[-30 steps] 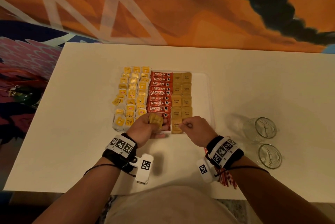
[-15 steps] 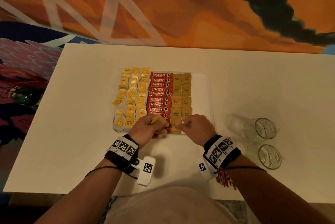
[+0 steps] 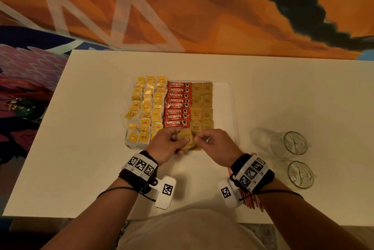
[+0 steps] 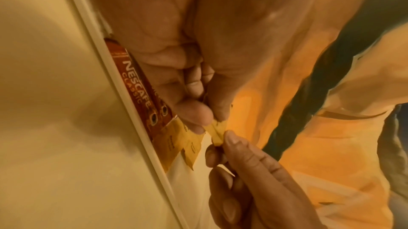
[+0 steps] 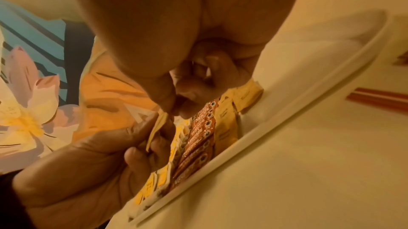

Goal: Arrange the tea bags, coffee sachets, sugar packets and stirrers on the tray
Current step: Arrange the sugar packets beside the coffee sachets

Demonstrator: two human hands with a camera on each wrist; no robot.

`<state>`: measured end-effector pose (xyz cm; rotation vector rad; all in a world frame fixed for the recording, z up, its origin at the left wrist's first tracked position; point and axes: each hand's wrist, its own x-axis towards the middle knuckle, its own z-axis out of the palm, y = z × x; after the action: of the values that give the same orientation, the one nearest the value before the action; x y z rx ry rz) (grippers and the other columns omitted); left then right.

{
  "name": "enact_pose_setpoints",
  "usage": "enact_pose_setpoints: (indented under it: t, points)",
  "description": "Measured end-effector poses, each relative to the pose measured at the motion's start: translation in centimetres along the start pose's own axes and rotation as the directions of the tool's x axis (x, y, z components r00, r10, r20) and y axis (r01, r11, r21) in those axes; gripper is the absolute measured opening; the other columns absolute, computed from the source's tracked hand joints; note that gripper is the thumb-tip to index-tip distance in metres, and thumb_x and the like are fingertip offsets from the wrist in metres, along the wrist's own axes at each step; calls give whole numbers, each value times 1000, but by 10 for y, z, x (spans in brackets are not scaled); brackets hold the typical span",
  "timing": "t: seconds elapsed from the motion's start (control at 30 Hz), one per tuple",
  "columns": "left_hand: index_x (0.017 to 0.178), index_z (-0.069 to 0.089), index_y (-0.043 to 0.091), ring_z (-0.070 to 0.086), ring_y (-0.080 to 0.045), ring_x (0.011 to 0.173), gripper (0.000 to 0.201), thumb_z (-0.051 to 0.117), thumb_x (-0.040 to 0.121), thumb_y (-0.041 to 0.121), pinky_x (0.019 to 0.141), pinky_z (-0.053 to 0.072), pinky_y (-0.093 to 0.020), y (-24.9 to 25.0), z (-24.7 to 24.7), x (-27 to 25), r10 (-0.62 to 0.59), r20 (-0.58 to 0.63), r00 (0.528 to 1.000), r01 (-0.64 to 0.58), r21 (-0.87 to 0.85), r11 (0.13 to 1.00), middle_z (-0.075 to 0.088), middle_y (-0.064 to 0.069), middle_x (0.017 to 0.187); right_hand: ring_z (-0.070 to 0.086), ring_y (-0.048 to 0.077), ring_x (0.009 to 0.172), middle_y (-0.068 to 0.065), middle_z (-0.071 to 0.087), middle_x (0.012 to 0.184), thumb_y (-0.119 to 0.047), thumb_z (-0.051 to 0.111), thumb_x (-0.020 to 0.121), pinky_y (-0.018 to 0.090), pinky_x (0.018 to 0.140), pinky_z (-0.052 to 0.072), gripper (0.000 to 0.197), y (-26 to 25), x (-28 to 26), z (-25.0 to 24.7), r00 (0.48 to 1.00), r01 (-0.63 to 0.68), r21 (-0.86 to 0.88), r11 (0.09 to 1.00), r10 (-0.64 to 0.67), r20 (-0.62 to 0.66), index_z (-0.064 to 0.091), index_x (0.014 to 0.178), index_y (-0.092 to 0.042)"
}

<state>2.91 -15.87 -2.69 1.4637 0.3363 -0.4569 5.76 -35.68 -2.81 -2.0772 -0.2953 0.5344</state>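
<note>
A white tray (image 3: 226,96) holds yellow tea bags (image 3: 147,106) on the left, red coffee sachets (image 3: 178,106) in the middle and brown sugar packets (image 3: 202,102) to their right. Over the tray's near edge my left hand (image 3: 174,140) grips a small stack of brown sugar packets (image 3: 187,137). My right hand (image 3: 200,138) pinches the edge of one packet (image 4: 217,131) of that stack between thumb and finger (image 5: 161,117). Red-and-white stirrers (image 3: 251,199) lie on the table, partly hidden under my right wrist.
Two clear glasses (image 3: 293,144) (image 3: 300,175) stand on the white table to the right of the tray. The tray's right strip is bare. A patterned wall runs along the table's far edge. The table's near edge is just below my wrists.
My right hand has left the front sugar column and moved left to the stack. My left hand has brought the stack slightly right, so both hands now meet on it.
</note>
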Motion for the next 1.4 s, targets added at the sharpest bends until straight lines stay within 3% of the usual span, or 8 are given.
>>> enact_pose_setpoints:
  t: [0.17, 0.33, 0.47, 0.6, 0.8, 1.1, 1.23, 1.4]
  points:
    - [111, 70, 12, 63, -37, 80, 25, 72, 87, 4, 56, 56, -26, -3, -2, 3, 0, -18, 1000, 0, -4, 1000, 71, -30, 95, 67, 9, 95, -9, 75, 97, -30, 65, 95, 38, 88, 57, 14, 1, -2, 1, 999, -5, 36, 999, 3, 39, 77, 93, -22]
    - [110, 68, 12, 70, -23, 76, 22, 66, 91, 0, 61, 58, -23, 1, 0, 1, 6, -2, 1000, -6, -54, 999, 76, -11, 88, 68, 10, 94, -9, 74, 95, -31, 67, 93, 40, 86, 58, 11, 5, 0, 3, 1000, -5, 14, 1000, 6, -14, 75, 90, -23]
    - [108, 67, 8, 68, -31, 80, 21, 60, 98, 24, 59, 58, -27, 6, 1, -3, -72, -14, 997, 71, -77, 995, 72, -20, 91, 60, -3, 63, -13, 67, 82, -20, 70, 93, 11, 62, 46, 6, -1, -1, 0, 990, 55, 12, 998, -53, -128, 73, 94, -15]
    - [109, 66, 9, 69, -24, 69, 54, 43, 99, 56, 55, 56, -27, 11, 2, -3, -220, -8, 975, 219, -80, 972, 71, -16, 87, 55, -3, 67, -15, 60, 81, -12, 70, 91, 9, 61, 40, 6, -6, -6, -6, 974, 184, -71, 980, -192, -124, 72, 97, -12]
    - [114, 69, 10, 72, -20, 75, 38, 54, 99, 41, 57, 54, -23, 17, 2, -5, -277, 138, 951, 285, -45, 957, 76, -12, 100, 55, 14, 61, -10, 62, 87, -20, 68, 90, 32, 60, 49, 8, -7, -6, -11, 948, 289, -115, 950, -301, -105, 70, 95, -25]
    - [109, 71, 13, 69, -9, 64, 19, 63, 93, 5, 50, 48, -17, 20, -4, -4, -113, 107, 988, 123, -98, 988, 76, -3, 83, 52, 7, 60, -12, 65, 90, -14, 69, 94, 12, 59, 43, 12, -2, -8, -14, 959, 236, -42, 971, -239, -152, 72, 102, -22]
    - [105, 69, 10, 70, -14, 65, 17, 67, 90, 3, 51, 51, -20, 20, -4, -4, -81, 55, 995, 87, -111, 990, 75, -7, 81, 61, 6, 66, -11, 71, 87, -22, 60, 101, 20, 62, 49, 14, 0, -7, -14, 985, 115, 121, 986, -98, -140, 73, 105, -18]
    - [101, 64, 8, 71, -15, 63, 16, 69, 88, 0, 50, 53, -21, 20, -2, -3, -66, 26, 997, 69, -118, 991, 73, -7, 75, 53, 7, 58, -10, 68, 74, -27, 60, 101, 23, 58, 48, 16, -1, -9, -13, 997, 53, 156, 986, -45, -55, 74, 95, -22]
